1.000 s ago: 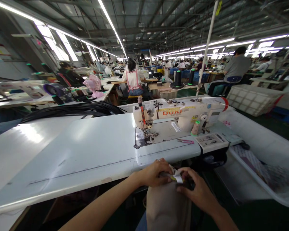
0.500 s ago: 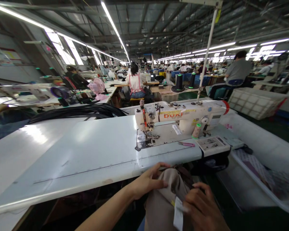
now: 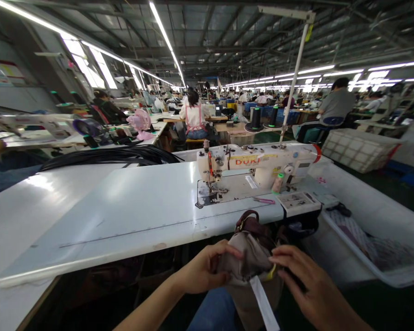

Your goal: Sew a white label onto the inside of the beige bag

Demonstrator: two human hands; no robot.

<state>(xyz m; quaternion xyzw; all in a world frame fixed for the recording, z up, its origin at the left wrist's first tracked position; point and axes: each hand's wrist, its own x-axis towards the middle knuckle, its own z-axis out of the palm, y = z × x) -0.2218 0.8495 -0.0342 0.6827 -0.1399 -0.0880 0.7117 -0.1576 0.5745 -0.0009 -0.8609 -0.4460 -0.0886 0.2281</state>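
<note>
A taupe fabric bag hangs over my lap in front of the table edge. A dark brown strap with a metal ring sticks up at its top. My left hand grips the bag's left side, thumb and fingers closed on the cloth. On the other side my right hand pinches the cloth's edge by a small yellow piece. Between the hands a white label strip dangles down the front. The bag's underside and part of my fingers' grip are hidden.
Beyond the bag stands a white sewing machine on a pale table. Pink thread snips and a thread spool lie near it. A white bin holds cloth at right. Black strips lie behind; other people sit farther off.
The bag has turned and risen, so its brown strap and ring now show above the cloth. My right hand has shifted up and right to the yellow piece; the white strip hangs longer.
</note>
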